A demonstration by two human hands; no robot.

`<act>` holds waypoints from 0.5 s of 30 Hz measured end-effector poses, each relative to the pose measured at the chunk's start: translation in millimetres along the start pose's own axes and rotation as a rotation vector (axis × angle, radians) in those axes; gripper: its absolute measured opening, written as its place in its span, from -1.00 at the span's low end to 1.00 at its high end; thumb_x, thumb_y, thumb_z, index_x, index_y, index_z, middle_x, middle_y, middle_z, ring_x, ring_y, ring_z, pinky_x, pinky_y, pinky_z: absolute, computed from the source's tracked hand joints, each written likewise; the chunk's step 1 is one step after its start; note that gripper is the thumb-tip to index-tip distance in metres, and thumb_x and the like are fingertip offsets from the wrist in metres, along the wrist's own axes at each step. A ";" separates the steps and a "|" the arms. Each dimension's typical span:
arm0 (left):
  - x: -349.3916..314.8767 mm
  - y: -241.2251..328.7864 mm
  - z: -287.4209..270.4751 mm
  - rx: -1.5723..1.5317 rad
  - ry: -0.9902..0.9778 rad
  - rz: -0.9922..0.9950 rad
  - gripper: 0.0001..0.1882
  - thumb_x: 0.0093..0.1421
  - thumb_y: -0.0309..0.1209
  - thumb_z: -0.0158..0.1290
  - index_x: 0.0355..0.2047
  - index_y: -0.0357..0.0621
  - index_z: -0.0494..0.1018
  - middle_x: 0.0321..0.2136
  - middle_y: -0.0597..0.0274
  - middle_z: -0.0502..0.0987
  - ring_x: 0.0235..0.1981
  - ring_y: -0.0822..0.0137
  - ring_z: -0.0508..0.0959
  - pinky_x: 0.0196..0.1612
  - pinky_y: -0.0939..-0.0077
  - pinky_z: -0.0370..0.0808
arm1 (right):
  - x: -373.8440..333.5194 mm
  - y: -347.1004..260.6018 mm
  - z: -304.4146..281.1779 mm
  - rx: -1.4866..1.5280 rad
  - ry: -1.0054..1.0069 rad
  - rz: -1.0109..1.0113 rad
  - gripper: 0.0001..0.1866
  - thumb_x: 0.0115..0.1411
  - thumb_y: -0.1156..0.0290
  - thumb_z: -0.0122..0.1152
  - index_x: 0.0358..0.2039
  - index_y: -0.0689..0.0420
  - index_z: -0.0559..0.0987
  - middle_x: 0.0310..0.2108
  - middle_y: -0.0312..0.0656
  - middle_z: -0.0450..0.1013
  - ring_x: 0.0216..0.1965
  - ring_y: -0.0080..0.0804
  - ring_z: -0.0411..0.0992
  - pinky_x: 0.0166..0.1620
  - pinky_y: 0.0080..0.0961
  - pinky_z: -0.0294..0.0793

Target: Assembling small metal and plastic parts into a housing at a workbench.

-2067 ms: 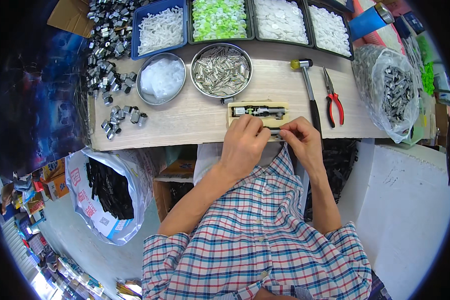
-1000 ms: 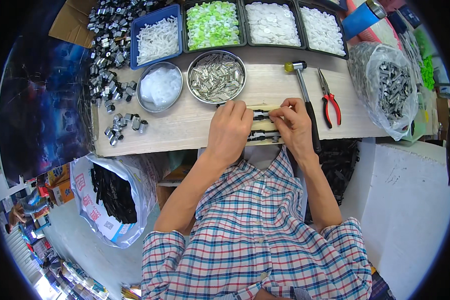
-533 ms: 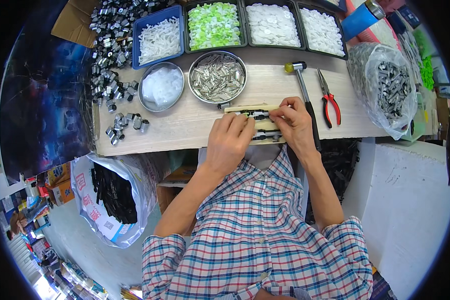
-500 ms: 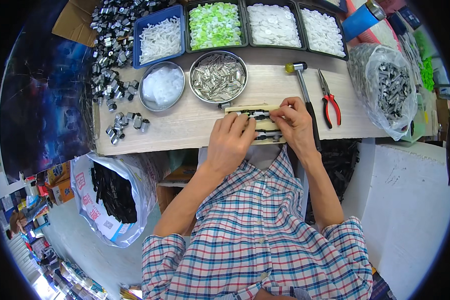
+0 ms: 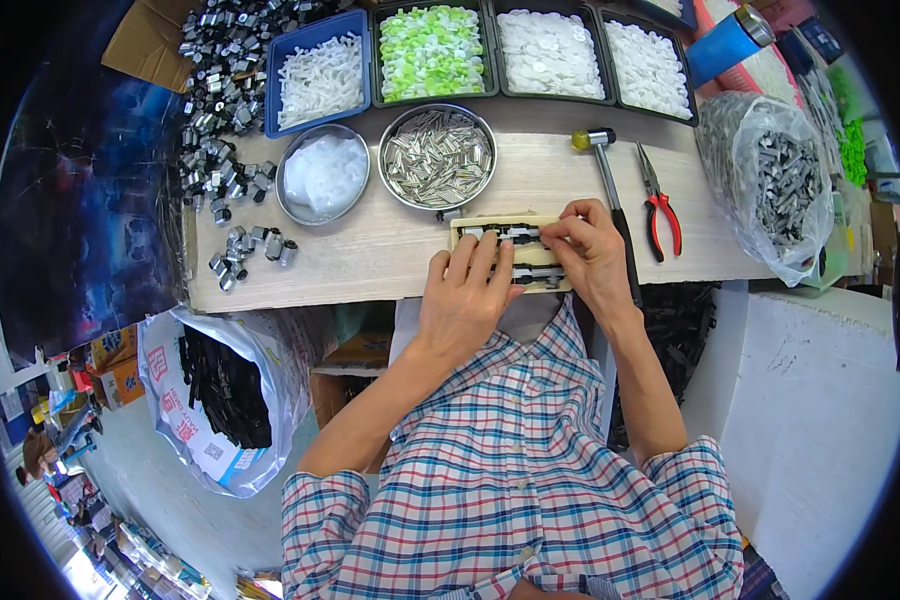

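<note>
A pale yellow wooden jig (image 5: 467,230) lies at the near edge of the workbench (image 5: 370,262) and holds two dark, metal-tipped parts in its slots. My left hand (image 5: 465,298) rests flat over the jig's lower left, fingers spread on the lower part (image 5: 532,273). My right hand (image 5: 590,250) pinches the right end of the upper part (image 5: 500,232) with fingertips together. A round metal bowl of small silver pieces (image 5: 437,156) stands just beyond the jig.
A second metal bowl with white parts (image 5: 323,173), trays of white and green pieces (image 5: 435,48), loose metal clips (image 5: 250,248), a hammer (image 5: 610,180), red pliers (image 5: 660,205), a clear bag of metal parts (image 5: 780,185). Below left, a sack of black parts (image 5: 220,385).
The jig and both hands stay at the bench edge. My left hand has slid down off the upper part and now lies flatter; my right fingers reach up to the upper part's right end.
</note>
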State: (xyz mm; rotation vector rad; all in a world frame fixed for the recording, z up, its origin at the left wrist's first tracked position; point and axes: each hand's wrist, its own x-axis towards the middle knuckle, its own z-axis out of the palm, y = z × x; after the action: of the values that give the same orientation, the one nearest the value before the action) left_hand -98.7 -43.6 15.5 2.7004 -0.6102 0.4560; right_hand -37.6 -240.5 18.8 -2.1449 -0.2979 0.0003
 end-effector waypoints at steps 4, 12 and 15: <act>-3.9 0.0 2.6 0.001 -0.014 0.000 -0.50 0.13 -0.22 0.22 0.03 -0.25 0.53 0.08 0.01 0.45 0.07 0.02 0.42 0.02 0.15 0.37 | 1.3 0.2 -1.2 -0.001 -0.014 0.000 -0.85 0.09 0.67 0.35 -0.28 0.25 0.67 -0.22 -0.22 0.39 -0.29 -0.47 0.51 -0.26 -0.57 0.59; -3.4 -2.4 6.0 -0.011 -0.018 0.005 -0.48 0.12 -0.24 0.22 0.05 -0.27 0.52 0.13 -0.01 0.44 0.08 0.02 0.42 0.03 0.14 0.38 | 2.5 -1.1 -4.8 0.003 -0.017 0.009 -0.86 0.10 0.64 0.36 -0.29 0.25 0.68 -0.23 -0.20 0.41 -0.28 -0.43 0.50 -0.24 -0.54 0.57; -0.9 -2.6 6.0 -0.047 -0.003 0.034 -0.50 0.12 -0.27 0.21 0.04 -0.28 0.52 0.13 -0.02 0.44 0.09 0.01 0.42 0.04 0.13 0.39 | 1.0 1.4 -9.4 -0.003 0.019 -0.023 -0.86 0.11 0.62 0.36 -0.27 0.24 0.68 -0.23 -0.19 0.43 -0.27 -0.41 0.49 -0.24 -0.53 0.51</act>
State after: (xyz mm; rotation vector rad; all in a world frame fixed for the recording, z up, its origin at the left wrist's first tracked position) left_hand -96.8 -43.4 9.1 2.6508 -0.6601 0.4414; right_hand -35.3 -248.7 23.0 -2.1431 -0.3116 -0.0333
